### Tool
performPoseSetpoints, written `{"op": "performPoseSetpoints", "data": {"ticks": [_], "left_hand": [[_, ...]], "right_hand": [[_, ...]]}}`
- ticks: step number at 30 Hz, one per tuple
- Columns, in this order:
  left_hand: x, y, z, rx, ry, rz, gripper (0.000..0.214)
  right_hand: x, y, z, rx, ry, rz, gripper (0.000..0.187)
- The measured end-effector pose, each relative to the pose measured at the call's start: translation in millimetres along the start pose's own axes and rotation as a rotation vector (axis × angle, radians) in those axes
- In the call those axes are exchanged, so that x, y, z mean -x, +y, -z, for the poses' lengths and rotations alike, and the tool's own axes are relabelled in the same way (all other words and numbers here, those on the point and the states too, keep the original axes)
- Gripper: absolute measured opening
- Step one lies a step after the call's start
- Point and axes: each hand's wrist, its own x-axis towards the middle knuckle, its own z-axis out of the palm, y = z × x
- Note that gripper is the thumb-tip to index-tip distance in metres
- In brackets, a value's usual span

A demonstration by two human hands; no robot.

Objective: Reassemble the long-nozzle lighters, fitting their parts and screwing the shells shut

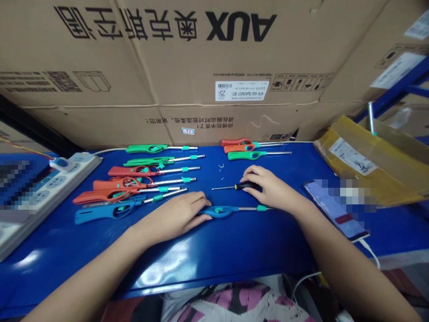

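Note:
My left hand is closed around the handle of a blue long-necked lighter, which lies on the blue table with its metal tube pointing right. Just beyond it, my right hand grips the dark handle of a screwdriver, its thin shaft pointing left. A few tiny pale screws or pins lie past the screwdriver tip; their exact kind is too small to tell. To the left is a column of lighters: green, red and blue, some with handle halves apart.
Two reddish lighters and a green lighter lie at the back. A white power strip runs along the left. On the right are a phone with a cable and a yellow-taped carton. A large cardboard box stands behind.

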Motion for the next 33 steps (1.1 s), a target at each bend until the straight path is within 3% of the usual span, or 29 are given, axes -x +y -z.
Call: {"op": "performPoseSetpoints", "data": {"ticks": [3,6,12,19,27,33], "left_hand": [[1.6,-3.2,11.4,0.120,0.025,0.052,0.036],[3.9,-10.3,24.3,0.193,0.101,0.123,0.038],[6.6,-16.2,35.2,0.416,0.199,0.230,0.040],[-0.1,-14.7,27.0,0.616,0.220,0.381,0.043],[-14.6,0.7,-1.2,0.853,0.119,0.466,0.048],[-15.2,-0.4,-6.4,1.023,0.084,0.547,0.050]], "right_hand": [[2.8,-8.5,14.3,-0.018,0.050,0.039,0.021],[7.6,-14.0,25.2,-0.034,-0.046,0.050,0.021],[10.7,-11.7,20.0,0.066,-0.076,0.039,0.023],[9.4,-18.6,16.8,0.024,-0.102,0.091,0.020],[4.7,-31.7,-13.1,0.157,-0.120,0.185,0.031],[2.4,-26.6,-16.4,0.127,-0.160,0.174,0.022]]}}
